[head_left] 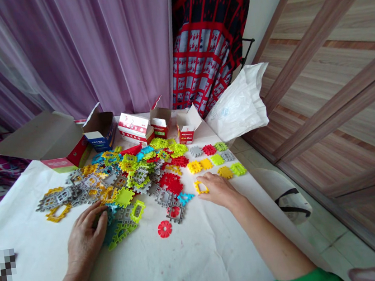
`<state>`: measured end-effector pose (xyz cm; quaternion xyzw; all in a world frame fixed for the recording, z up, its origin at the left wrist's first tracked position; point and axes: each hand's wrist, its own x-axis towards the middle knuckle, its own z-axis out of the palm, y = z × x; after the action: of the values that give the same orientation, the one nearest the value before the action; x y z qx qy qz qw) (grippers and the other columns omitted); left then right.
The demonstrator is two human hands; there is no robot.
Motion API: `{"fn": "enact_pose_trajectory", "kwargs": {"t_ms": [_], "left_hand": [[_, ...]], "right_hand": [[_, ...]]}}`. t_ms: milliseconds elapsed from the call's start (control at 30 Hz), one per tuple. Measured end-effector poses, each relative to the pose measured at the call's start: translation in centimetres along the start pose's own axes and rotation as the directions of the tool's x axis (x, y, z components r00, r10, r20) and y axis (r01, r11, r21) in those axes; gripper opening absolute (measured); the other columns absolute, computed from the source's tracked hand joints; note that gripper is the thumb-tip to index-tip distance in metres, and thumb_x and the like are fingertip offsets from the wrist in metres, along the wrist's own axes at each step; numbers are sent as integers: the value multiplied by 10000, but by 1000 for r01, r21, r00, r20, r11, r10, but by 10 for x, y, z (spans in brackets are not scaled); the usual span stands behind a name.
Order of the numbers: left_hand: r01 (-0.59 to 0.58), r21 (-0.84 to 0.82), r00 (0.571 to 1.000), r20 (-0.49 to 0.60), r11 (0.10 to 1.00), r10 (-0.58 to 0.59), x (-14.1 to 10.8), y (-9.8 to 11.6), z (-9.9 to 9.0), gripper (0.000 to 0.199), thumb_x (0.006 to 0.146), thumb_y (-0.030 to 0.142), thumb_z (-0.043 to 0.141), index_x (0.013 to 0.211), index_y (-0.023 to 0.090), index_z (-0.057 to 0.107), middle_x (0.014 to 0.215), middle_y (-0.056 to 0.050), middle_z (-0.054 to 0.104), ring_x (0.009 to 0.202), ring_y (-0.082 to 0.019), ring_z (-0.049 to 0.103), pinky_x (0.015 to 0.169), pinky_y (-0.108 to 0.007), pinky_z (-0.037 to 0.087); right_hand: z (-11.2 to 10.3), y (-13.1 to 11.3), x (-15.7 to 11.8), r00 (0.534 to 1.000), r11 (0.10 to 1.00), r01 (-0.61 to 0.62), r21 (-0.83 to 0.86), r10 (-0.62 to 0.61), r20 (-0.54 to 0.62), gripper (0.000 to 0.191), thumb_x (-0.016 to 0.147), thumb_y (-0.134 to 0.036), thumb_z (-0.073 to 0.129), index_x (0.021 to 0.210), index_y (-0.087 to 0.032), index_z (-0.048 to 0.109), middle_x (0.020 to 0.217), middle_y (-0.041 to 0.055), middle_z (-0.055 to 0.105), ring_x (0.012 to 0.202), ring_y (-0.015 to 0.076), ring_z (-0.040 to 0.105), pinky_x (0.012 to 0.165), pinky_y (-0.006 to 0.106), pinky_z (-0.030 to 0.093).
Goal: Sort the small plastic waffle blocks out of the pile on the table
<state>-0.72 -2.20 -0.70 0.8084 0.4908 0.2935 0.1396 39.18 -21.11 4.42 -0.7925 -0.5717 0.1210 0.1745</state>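
Yellow frame pc point(197, 188) pinched in R hand point(216, 189); L hand point(87, 230) half-curled at pile point(124, 196) edge, grip unclear.

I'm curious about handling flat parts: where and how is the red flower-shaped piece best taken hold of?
Probably by opposite edges of its notched rim, coming from the near side: the red flower-shaped piece lies flat on the white cloth, while other pieces lie beyond it.

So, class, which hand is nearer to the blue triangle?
Right. The right hand is just right of the blue triangle, holding a yellow frame; the left hand is farther off, left of the triangle, at the pile.
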Motion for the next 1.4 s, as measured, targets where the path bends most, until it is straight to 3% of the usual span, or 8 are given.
{"fn": "enact_pose_trajectory", "kwargs": {"t_ms": [200,400,467,800,1033,1400], "left_hand": [[-3,-17,1000,-7,1000,3,0,0,0,416,874,557,469,965,266,752,1237,-60,742,1145,-291,681,1083,-445,523],[13,-20,1000,-3,1000,-13,0,1,1,470,869,597,449,961,253,755,1238,-78,742,1149,-298,682,1083,-452,521],[10,-19,1000,-1,1000,-10,0,1,1,472,870,598,448,958,253,757,1238,-79,742,1144,-297,685,1079,-449,523],[-23,-5,1000,-4,1000,23,0,-1,2,443,878,578,462,953,258,758,1225,-69,749,1126,-282,694,1066,-428,531],[-19,3,1000,-8,1000,19,0,-1,2,427,891,552,463,977,260,763,1232,-69,745,1134,-286,690,1064,-434,532],[-14,-5,1000,-6,1000,14,-1,-2,3,448,889,578,460,981,258,760,1243,-71,740,1141,-287,688,1071,-442,528]], "right_hand": [[-2,2,8,999,999,11,-31,-9,48,314,674,-369,702,987,-348,720,1039,56,704,1003,206,678,889,334,449],[-18,-2,21,936,945,183,-272,-83,343,321,777,-249,705,1093,-191,711,1169,106,680,1068,236,660,881,298,471],[-25,-3,23,920,928,219,-301,-94,381,362,807,-241,707,1161,-167,697,1208,114,668,1086,241,658,897,293,475],[-69,0,65,955,884,202,-422,-82,286,449,883,-327,720,1312,-215,650,1303,119,632,1152,266,641,944,322,483],[-65,-13,95,928,842,266,-469,-93,360,404,866,-397,756,1226,-226,696,1266,117,657,1109,279,662,922,350,510],[-58,-19,103,917,797,286,-532,-65,394,356,856,-413,755,1160,-236,701,1222,90,669,1068,262,669,864,325,531]]}}
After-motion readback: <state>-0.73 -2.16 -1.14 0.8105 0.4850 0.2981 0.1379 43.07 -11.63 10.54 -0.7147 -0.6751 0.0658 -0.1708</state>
